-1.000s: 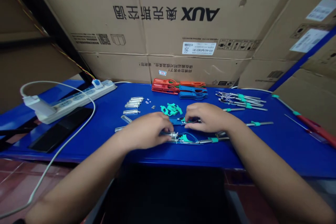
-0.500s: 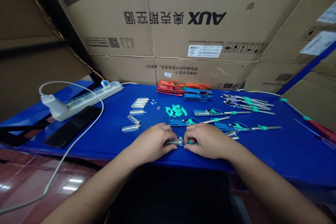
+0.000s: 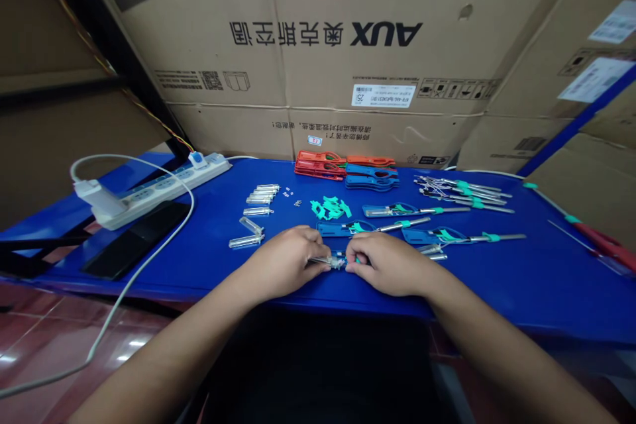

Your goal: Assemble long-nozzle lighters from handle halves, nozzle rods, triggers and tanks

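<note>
Transparent plastic fuel tanks (image 3: 256, 212) are looking glossy, and metal lighter barrels (image 3: 511, 236) are shining. The tabletop (image 3: 546, 278) is appearing smooth; the creased cardboard carton (image 3: 322, 89) is looking matt.
</note>
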{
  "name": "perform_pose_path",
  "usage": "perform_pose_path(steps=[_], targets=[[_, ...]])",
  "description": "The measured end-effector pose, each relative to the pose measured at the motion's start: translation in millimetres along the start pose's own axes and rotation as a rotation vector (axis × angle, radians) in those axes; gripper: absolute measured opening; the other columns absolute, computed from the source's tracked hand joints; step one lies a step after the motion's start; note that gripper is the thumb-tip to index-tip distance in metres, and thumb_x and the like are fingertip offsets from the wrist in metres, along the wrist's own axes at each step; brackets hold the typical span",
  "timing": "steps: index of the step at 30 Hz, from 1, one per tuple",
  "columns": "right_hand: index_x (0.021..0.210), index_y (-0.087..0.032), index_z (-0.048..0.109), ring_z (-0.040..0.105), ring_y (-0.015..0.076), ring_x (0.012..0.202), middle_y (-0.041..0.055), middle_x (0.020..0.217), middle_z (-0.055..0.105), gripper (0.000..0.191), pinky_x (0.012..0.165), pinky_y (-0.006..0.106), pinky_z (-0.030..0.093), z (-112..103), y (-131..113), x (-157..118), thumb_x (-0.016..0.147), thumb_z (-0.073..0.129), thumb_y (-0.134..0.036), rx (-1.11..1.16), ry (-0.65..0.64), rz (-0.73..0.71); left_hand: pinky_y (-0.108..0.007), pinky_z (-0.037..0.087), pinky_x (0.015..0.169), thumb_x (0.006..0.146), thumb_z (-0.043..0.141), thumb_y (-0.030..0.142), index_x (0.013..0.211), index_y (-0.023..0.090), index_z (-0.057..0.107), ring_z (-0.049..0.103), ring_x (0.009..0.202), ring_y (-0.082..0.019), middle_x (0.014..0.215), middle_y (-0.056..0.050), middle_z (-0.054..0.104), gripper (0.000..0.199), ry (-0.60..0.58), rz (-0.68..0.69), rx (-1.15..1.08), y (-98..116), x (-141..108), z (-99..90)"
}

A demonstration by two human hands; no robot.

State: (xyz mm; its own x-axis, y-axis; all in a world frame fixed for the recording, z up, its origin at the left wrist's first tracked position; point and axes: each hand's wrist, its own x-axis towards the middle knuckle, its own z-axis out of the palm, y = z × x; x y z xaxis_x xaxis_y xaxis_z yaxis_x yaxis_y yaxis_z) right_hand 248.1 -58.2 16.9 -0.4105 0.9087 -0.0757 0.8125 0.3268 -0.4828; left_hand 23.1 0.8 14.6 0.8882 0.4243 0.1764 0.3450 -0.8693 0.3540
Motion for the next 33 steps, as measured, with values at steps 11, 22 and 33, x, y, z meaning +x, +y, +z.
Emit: perform_pose_path(steps=[11, 22, 33], targets=[[0.082, -0.018, 0.061, 0.049, 0.0137, 0.073, 0.0009, 0.08, 0.059, 0.006, 0.067, 0.027, 0.035, -1, 1, 1, 0.088, 0.061, -0.022, 0.021, -0.012, -0.029, -0.034, 0.05, 0.084, 0.099, 0.051, 0.029, 0.104, 0.016, 0.072, 0.062, 0.089, -0.019, 0.093, -0.008, 0.068, 0.025, -0.028, 0.039, 0.085, -3, -3, 7.0], [0.08, -0.018, 0.061, 0.048, 0.0123, 0.07, -0.0004, 0.077, 0.057, 0.006, 0.066, 0.025, 0.035, -1, 7, 1, 0.085, 0.062, -0.019, 0.05, 0.0, -0.085, -0.032, 0.051, 0.08, 0.098, 0.051, 0.028, 0.105, 0.017, 0.072, 0.06, 0.087, -0.018, 0.092, -0.008, 0.065, 0.025, 0.045, 0.038, 0.043, -6, -9, 13.0], [0.085, -0.019, 0.068, 0.056, 0.0132, 0.071, 0.0013, 0.08, 0.062, 0.011, 0.066, 0.026, 0.044, -16, 18, -6, 0.083, 0.067, -0.03, 0.173, 0.179, -0.026, -0.03, 0.053, 0.082, 0.098, 0.052, 0.032, 0.108, 0.021, 0.074, 0.064, 0.088, -0.016, 0.096, -0.006, 0.069, 0.026, 0.158, -0.043, 0.033, -11, -37, -25.6]])
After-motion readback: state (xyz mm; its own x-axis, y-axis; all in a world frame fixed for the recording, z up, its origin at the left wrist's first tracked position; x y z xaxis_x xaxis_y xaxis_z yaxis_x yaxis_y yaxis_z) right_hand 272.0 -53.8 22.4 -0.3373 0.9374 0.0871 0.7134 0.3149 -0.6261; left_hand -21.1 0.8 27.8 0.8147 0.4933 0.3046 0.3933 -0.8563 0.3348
